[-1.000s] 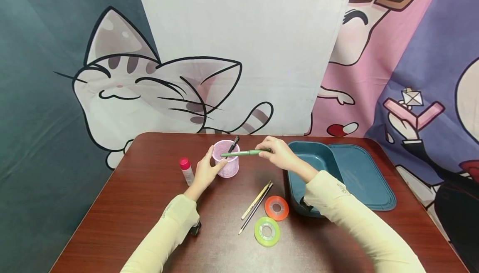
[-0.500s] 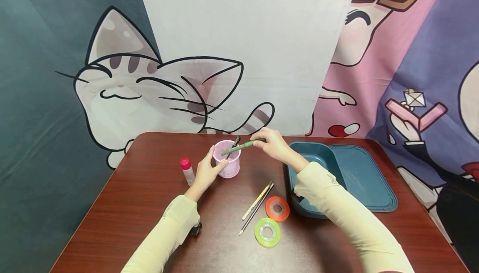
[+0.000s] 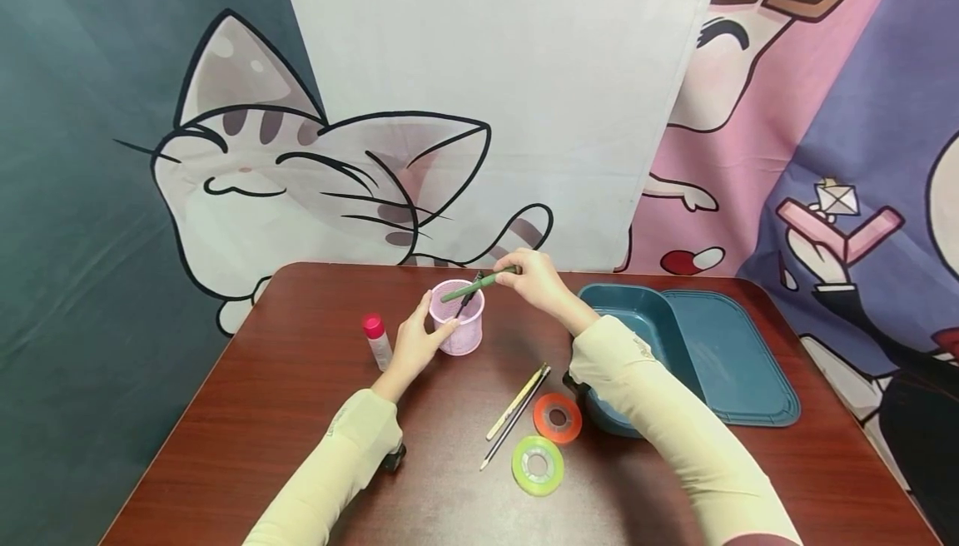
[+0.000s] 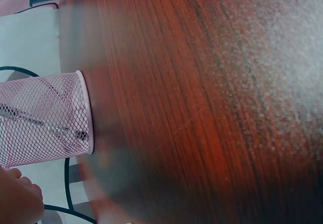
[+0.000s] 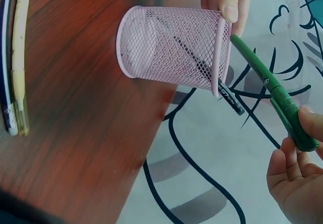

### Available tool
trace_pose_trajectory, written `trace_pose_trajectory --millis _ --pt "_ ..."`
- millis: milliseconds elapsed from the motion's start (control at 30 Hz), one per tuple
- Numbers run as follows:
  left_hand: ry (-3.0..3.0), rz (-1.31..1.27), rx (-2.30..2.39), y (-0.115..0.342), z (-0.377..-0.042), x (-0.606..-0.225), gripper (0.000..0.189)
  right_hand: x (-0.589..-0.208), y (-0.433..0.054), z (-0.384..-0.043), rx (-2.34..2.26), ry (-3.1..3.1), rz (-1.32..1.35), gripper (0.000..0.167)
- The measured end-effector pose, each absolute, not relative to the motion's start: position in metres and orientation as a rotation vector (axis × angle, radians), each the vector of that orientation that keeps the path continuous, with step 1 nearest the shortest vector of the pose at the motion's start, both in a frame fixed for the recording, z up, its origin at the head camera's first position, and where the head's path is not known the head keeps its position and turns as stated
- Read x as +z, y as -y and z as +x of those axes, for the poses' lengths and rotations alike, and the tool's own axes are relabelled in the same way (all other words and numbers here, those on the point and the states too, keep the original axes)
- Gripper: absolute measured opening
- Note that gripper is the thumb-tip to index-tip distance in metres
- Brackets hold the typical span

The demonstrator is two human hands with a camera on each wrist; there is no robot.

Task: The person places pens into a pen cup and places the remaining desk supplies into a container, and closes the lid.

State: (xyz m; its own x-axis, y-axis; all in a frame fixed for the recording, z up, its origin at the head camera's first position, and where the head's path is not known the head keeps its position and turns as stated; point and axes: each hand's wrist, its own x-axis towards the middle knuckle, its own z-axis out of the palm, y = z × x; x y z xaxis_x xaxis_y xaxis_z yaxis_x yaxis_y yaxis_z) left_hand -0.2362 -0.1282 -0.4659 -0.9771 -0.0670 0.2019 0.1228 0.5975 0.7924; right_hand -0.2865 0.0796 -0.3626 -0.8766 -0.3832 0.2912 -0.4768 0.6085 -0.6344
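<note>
A pink mesh pen holder (image 3: 462, 336) stands upright near the table's far edge. My left hand (image 3: 414, 342) grips it at the rim, thumb on the near side. Inside leans a black pen (image 5: 231, 99), its end sticking out over the rim. My right hand (image 3: 534, 281) pinches a green pen (image 5: 267, 80) near its clip end. This pen slants down to the left, its lower tip over the holder's mouth at the rim. In the left wrist view the holder's mesh wall (image 4: 45, 118) and part of the left hand (image 4: 20, 196) show.
Left of the holder stands a glue stick (image 3: 378, 342) with a pink cap. A slim yellow pen (image 3: 515, 403) and a dark pencil (image 3: 515, 419) lie nearer, beside orange tape (image 3: 541, 423) and green tape (image 3: 519, 471). At right sit a blue box (image 3: 678, 346) and its lid (image 3: 737, 354).
My right hand has moved left and slightly up with the green pen, which has tilted from nearly level to a slant. The left hand keeps its grip on the holder.
</note>
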Motion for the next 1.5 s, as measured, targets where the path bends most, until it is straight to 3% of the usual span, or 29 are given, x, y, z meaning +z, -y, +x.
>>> trace_pose_trajectory --millis 1500 --pt "2.618 -0.050 -1.324 0.128 -0.235 -0.465 0.076 -0.400 -0.042 -0.291 1.177 2.800 0.746 0.008"
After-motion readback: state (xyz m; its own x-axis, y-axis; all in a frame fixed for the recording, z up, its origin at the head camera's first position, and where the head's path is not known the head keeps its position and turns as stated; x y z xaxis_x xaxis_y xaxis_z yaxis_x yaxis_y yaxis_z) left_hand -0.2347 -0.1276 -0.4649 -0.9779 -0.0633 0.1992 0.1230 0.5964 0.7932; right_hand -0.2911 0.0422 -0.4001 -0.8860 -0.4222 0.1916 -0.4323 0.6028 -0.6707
